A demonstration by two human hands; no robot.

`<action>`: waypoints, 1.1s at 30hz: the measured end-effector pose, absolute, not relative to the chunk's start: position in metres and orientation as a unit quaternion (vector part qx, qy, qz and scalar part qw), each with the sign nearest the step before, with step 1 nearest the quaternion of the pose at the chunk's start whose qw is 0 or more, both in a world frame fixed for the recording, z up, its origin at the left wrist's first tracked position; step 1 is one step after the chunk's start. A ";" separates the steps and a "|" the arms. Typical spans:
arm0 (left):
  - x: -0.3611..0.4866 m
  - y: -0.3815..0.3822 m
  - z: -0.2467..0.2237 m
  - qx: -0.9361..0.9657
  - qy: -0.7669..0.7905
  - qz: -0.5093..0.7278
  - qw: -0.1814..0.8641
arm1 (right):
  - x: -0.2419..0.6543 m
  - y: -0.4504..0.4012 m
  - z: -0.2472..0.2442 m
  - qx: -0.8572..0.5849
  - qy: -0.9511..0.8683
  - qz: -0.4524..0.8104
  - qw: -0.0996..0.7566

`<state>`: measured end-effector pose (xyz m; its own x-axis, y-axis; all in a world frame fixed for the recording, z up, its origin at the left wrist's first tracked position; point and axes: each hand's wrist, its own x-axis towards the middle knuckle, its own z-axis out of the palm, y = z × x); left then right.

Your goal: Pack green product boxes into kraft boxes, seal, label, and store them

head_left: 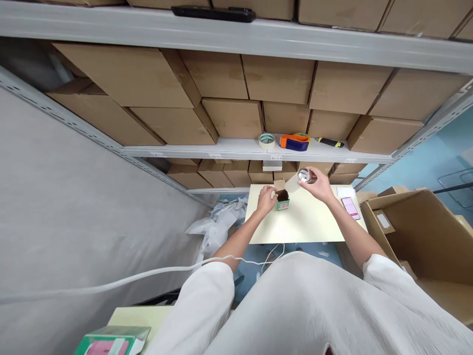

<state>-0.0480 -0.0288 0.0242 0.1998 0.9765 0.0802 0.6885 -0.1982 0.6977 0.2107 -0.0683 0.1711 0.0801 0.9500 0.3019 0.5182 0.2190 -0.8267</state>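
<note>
On the pale yellow table [310,227] stands a small green box [283,204], its top open and a brown cardboard flap raised at the back. Fingers of my left hand [266,199] are closed at the box's left edge. My right hand [319,185] grips a whitish cylinder [293,183] with a shiny silver round end [304,174]. The cylinder is tilted, just above and to the right of the box. Its silver end faces up toward me, and its lower end lies close to the box's flap.
A phone [350,208] lies at the table's right. A large open carton [424,236] stands beyond it. On the shelf [229,148] ahead are a tape roll [266,141], an orange-and-blue tape dispenser [294,142] and a cutter [330,142]. A white cable [155,272] crosses my left arm.
</note>
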 end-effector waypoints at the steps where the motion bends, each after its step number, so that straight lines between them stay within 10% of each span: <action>1: -0.049 -0.029 0.022 0.726 0.578 0.255 0.271 | 0.205 -0.065 0.169 -0.575 -0.632 0.247 0.458; 33: -0.047 -0.012 0.009 0.803 0.499 0.130 0.297 | 0.162 -0.023 0.054 -0.595 -0.736 0.275 0.168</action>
